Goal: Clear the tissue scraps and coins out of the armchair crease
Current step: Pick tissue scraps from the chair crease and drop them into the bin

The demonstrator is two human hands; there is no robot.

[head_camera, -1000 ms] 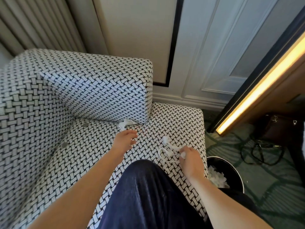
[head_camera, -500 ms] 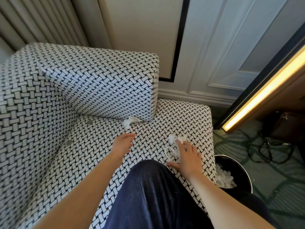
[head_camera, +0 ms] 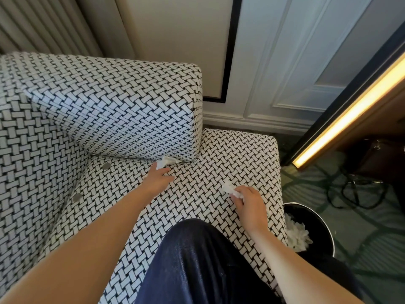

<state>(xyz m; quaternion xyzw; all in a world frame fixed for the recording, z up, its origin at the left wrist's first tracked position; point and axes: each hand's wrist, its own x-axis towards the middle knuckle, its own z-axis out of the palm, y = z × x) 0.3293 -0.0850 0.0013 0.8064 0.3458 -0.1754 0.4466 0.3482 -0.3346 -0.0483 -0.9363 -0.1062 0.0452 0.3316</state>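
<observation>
The left hand [head_camera: 158, 181], fingers nearly straight, touches the tissue scrap [head_camera: 166, 161] in the armchair crease [head_camera: 131, 158] just ahead; a poke could drive it deeper. The right hand [head_camera: 249, 202], fingers curled, pinches a wad [head_camera: 229, 188] that may shed. Two coins [head_camera: 106, 165] lie leftward.

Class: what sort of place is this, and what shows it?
Probably a hotel room, though a home is possible: a patterned armchair, panelled wall, green patterned carpet and a small bin.
</observation>
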